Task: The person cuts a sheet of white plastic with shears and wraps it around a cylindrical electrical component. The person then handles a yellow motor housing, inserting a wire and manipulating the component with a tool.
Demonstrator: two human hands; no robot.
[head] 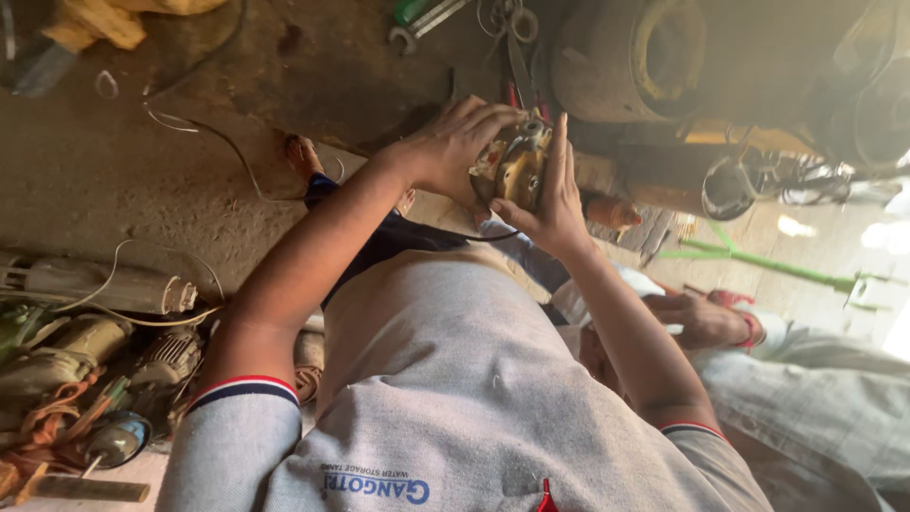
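The person holds a small round motor part (517, 161), brassy with copper windings, up in front of the chest with both hands. The left hand (450, 147) wraps over its top and left side, fingers curled closed on it; the right hand (555, 194) presses flat against its right side, fingers straight and upward rather than curled. I judge the hold a little uneven: with the right palm only bracing, a slip of the left hand could let the part drop onto the dirt floor (114, 171), and the thin wire (204, 128) trailing across that floor could snag. The near face of the part is hidden behind the hands, so what is being worked on it cannot be made out. At the left edge a heap of old motors (104, 351) is partly cut off, a large drum (630, 57) lies far right in shadow, and another person's hand (701, 318) rests low right.
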